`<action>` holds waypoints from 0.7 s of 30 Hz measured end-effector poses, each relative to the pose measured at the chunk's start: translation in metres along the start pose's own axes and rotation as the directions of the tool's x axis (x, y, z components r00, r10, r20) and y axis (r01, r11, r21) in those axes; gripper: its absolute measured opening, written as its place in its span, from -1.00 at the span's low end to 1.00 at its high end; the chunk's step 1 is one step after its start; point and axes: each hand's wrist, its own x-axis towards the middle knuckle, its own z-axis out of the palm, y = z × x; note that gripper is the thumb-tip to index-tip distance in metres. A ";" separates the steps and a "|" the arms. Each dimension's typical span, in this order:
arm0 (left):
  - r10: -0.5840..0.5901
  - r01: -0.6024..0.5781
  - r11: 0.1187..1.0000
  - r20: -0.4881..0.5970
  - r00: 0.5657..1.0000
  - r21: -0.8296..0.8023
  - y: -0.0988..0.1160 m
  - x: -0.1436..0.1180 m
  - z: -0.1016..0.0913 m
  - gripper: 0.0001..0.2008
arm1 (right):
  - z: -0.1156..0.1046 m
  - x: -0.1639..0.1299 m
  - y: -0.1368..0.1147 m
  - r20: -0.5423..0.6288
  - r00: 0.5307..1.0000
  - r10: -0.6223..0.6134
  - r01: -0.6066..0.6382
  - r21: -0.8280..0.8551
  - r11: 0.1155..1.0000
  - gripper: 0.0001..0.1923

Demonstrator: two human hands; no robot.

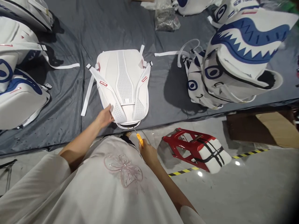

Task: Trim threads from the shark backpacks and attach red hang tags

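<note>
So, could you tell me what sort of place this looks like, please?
Probably a bag-making or finishing workshop. Many identical white backpacks with blue shark prints are piled on a grey cloth, the left hand holds one white backpack, and hazard tape marks the floor.

white backpack (123,84) | straps up, flat on grey cloth | orange-handled tool (139,139) | near its lower edge
</note>
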 end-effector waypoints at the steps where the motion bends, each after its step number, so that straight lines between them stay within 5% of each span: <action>1: 0.116 -0.098 0.984 -0.118 0.986 0.152 -0.003 -0.012 0.001 -0.56 | -0.004 0.000 -0.001 0.010 1.000 0.015 -0.015 0.010 1.000 -0.72; 3: 0.435 -0.310 0.817 -0.168 0.885 0.486 -0.014 -0.030 0.007 -0.54 | -0.008 0.000 0.000 0.033 0.999 0.003 -0.005 0.056 0.998 -0.72; 5: 0.590 -0.460 0.503 0.099 0.801 0.731 -0.031 -0.034 0.019 -0.45 | -0.009 0.002 0.002 0.039 0.999 -0.001 -0.003 0.111 0.994 -0.71; 8: 0.367 -0.555 0.036 0.506 0.781 0.831 -0.054 -0.004 0.043 -0.32 | -0.006 0.006 0.008 0.034 0.999 0.037 -0.042 0.183 0.982 -0.71; 11: 0.217 -0.538 -0.221 0.579 0.786 0.813 -0.062 0.035 0.060 -0.21 | -0.002 0.009 0.013 0.054 0.998 0.016 -0.030 0.283 0.959 -0.70; 14: 0.175 -0.576 -0.233 0.616 0.768 0.784 -0.061 0.051 0.058 -0.15 | 0.000 0.010 0.016 0.014 1.000 -0.015 0.009 0.372 0.928 -0.67; 19: 0.309 -0.622 0.176 0.557 0.771 0.763 -0.073 0.050 0.052 -0.38 | 0.003 0.019 0.026 -0.065 0.996 -0.060 0.083 0.445 0.892 -0.68; 21: 0.348 -0.607 0.240 0.516 0.783 0.758 -0.077 0.060 0.064 -0.43 | 0.007 0.025 0.031 -0.100 0.992 -0.072 0.111 0.476 0.873 -0.66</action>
